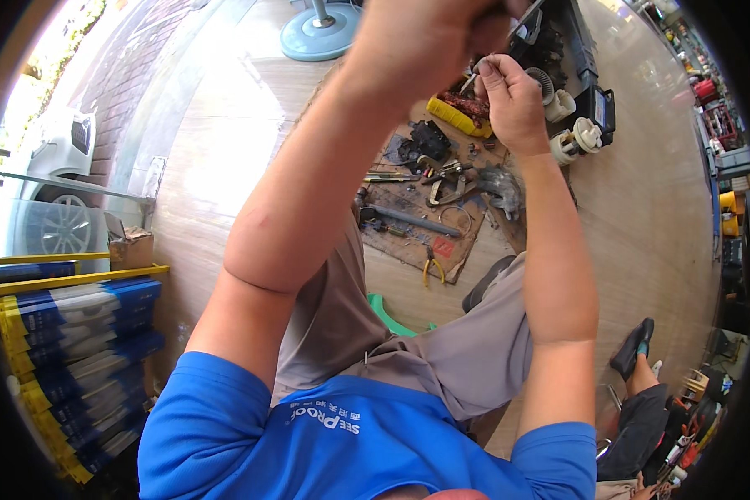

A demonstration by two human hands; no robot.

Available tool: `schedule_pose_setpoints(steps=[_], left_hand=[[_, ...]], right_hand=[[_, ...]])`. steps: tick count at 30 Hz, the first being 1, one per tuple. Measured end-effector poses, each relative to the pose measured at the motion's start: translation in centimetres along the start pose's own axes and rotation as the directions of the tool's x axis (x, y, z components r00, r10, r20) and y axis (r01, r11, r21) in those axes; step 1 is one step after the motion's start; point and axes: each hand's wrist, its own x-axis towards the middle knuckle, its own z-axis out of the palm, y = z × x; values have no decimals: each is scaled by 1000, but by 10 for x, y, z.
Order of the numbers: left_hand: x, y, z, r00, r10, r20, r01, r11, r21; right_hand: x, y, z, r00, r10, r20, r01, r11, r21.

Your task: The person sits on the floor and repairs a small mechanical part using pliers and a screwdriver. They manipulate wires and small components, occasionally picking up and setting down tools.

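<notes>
My left hand (429, 46) is raised at the top edge, close to the camera. Its fingers are curled, and what they hold, partly cut off by the frame, I cannot make out. Just right of it, my right hand (515, 100) pinches a small thin pale piece (469, 84) between thumb and fingertips. Below the hands lies a yellow tray (454, 116) with dark red, greasy-looking contents. A black part (425, 142), a grey work glove (502, 190), a hammer (412, 218) and yellow-handled pliers (433, 265) lie on stained cardboard (375, 237).
White plastic cylindrical parts (579, 140) and a black device with a screen (602, 108) stand right of the cardboard. A round grey-blue base (315, 37) is at the top. Stacked blue-and-yellow packages (83, 350) fill the left. Another person's leg (639, 379) shows at the lower right.
</notes>
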Motion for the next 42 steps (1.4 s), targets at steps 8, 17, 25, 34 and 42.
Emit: schedule_pose_setpoints(steps=[8,17,25,34,42], left_hand=[[-4,116,-91,961,244,-127,-257,962,-92],[-52,184,-97,961,230,-152,-258,944,-204],[-74,180,-61,958,253,138,-256,966,11],[-109,208,-69,969,220,-109,-215,975,56],[-132,225,-105,943,230,-242,-178,960,218]], right_hand=[[-20,-52,-53,919,131,371,-115,991,-66],[-55,-19,-66,937,139,320,-30,947,-321],[-62,110,-2,921,374,110,-280,830,-483],[-44,257,150,856,504,112,-384,767,-514],[53,311,183,878,420,-232,-478,801,-360]])
